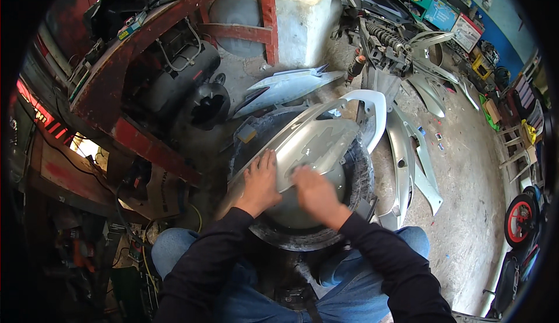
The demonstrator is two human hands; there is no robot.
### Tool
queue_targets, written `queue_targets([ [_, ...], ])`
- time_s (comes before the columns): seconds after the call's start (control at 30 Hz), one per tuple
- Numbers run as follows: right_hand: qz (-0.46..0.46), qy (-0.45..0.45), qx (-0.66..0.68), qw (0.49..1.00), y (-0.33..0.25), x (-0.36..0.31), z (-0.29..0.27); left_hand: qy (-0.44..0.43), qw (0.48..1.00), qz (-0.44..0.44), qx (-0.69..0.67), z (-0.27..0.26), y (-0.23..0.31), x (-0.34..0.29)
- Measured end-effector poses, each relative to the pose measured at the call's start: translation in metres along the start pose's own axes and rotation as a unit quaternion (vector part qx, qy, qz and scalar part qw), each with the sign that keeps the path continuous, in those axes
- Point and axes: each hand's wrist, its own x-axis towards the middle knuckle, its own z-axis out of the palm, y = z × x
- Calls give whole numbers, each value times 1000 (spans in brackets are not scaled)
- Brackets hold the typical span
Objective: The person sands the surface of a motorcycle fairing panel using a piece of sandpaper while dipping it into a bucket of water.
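A silver-beige motorcycle body panel (317, 139) lies slanted across a round black tub (365, 174) of greyish water between my knees. My left hand (260, 184) rests on the panel's lower part, fingers apart and laid along its surface. Beside it my right hand (316, 193) presses on the panel with its fingers curled in. Whatever is under those fingers is hidden. Wet, duller patches show on the panel above my right hand. A white curved piece (375, 110) adjoins the panel's far end. On the tub's left rim sits a small yellowish block (246, 133).
Pale body panels lie on the concrete beyond the tub (285, 90) and to its right (402, 166). A red frame bench (145, 145) stands at left, a dark tank (180, 69) beneath it. Motorcycle parts (387, 43) are at the back; a red-rimmed wheel (520, 219) is far right.
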Motion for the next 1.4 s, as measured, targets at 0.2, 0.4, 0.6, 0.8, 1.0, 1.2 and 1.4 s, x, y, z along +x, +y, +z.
queue_targets([
  [0.2,-81,-63,-3,995,1,-2,-3,-3,1000,-1,-23,-4,1,-1],
  [0.4,-10,-1,18,1000,1,1,-9,11,1000,7,0,0,-1,-1],
  [0.6,126,63,29,990,11,2,-7,5,1000,11,-16,0,-1,-1],
  [0.8,32,0,50,998,25,-3,1,-3,1000,12,-7,-1,-2,0],
  [1.0,313,44,297,901,75,10,-13,7,1000,23,1,-2,-1,-6],
  [1.2,409,69,770,485,79,16,-25,8,999,27,18,-2,0,-9],
  [1.4,433,88,695,567,75,18,-18,-1,999,25,25,0,2,-10],
])
